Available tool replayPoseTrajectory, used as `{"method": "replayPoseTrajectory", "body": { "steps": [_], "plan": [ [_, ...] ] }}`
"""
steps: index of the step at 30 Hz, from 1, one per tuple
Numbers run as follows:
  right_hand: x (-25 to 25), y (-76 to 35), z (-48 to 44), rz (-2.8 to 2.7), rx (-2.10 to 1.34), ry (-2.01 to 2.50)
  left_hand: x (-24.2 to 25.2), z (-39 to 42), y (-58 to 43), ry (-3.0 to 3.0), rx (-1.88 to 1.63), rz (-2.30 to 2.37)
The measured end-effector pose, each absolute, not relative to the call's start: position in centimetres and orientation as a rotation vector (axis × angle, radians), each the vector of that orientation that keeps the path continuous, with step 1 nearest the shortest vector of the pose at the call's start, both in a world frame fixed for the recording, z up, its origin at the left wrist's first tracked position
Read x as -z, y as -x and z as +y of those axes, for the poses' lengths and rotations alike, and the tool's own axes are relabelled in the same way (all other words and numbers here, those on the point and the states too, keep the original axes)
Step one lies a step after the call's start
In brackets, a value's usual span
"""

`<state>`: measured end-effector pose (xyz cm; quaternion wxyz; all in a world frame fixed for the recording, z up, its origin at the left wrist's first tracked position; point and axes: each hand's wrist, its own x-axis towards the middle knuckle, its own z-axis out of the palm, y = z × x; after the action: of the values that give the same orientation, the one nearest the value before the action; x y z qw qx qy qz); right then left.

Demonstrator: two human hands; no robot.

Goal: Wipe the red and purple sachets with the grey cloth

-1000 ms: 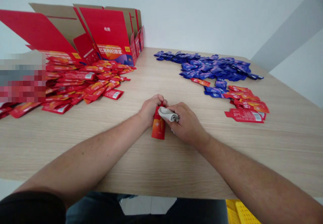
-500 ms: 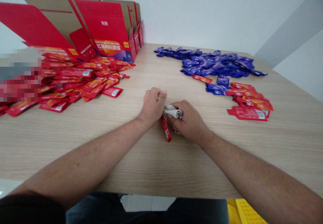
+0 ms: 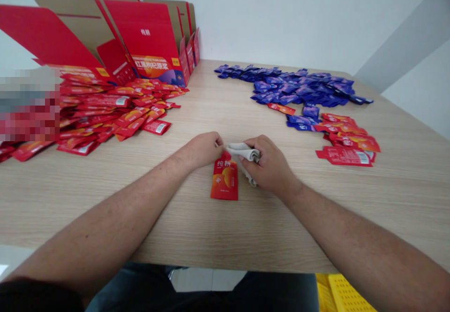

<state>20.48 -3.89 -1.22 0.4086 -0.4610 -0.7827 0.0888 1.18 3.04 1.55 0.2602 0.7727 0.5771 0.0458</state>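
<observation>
Head view, looking forward and down over both forearms to a light wood-grain table (image 3: 105,209). Near the middle of this table lies a flat red and orange foil sachet (image 3: 224,178), with its printed face up and its long side pointing away from the person. The left hand (image 3: 202,150) is almost closed, and its fingertips (image 3: 218,142) come together at the top edge of the sachet. They seem to pinch this edge, but the small contact is difficult to see. The right hand (image 3: 269,164) is closed firmly around a folded off-white cloth (image 3: 244,152), and the end of the cloth reaches the upper part of the sachet and seems to touch it. On the left side, many red sachets (image 3: 116,115) lie in a loose heap, in front of open red and brown cardboard cartons (image 3: 144,35). On the right side, a wide band of blue-purple sachets (image 3: 298,87) covers the far part of the table, and a smaller group of red sachets (image 3: 346,156) lies just nearer. Below the near table edge, a yellow plastic crate (image 3: 346,295) shows.
</observation>
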Motion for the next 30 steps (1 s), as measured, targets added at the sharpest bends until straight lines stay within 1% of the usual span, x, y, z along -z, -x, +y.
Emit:
{"method": "replayPoseTrajectory", "body": {
  "steps": [3, 6, 9, 13, 23, 30],
  "plan": [
    [0.9, -21.0, -3.6, -1.988, -0.271, 1.197, -0.9, 3.1, -1.0, -2.259, -0.111, 1.556],
    [0.8, -20.9, -3.6, -2.164, -0.421, 1.093, -0.5, 2.9, -1.0, -2.319, 0.004, 1.559],
    [1.0, -20.6, -3.8, -2.228, -0.502, 1.029, -0.3, 2.9, -1.0, -2.307, 0.037, 1.517],
    [1.2, -20.5, -3.9, -2.225, -0.524, 1.033, -0.4, 2.7, -1.1, -2.246, 0.008, 1.451],
    [1.4, -20.6, -3.7, -2.128, -0.396, 1.042, -0.3, 2.5, -1.2, -2.127, -0.250, 1.371],
    [0.7, -21.5, -3.7, -1.945, -0.221, 1.051, -1.3, 1.0, -0.7, -2.314, 0.008, 1.215]
  ]
}}
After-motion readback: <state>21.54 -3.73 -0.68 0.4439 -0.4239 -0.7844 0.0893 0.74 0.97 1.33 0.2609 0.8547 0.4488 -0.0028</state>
